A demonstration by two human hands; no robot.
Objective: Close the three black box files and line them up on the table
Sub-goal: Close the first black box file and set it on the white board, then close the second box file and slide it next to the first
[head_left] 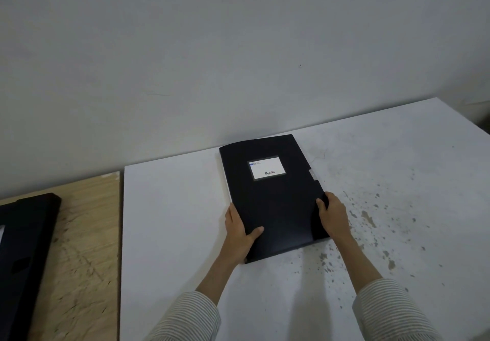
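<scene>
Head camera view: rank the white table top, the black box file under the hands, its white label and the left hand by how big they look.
1. white table top
2. black box file
3. left hand
4. white label

The hand lies nearer the camera than the label, so that gap may be overstated.

Both arms extend forward from the near edge of the table point(169, 208), forearms bare, with striped sleeves point(185, 317) covering the upper forearms. The left hand point(240, 230) grips the left edge of the box file point(273, 200) near its near-left corner: thumb laid on the top cover, fingers along the side. The right hand point(332, 214) grips the right edge near the near-right corner, fingers curled over the top cover, wrist straight. The two hands are level with each other, palms turned inward.
</scene>
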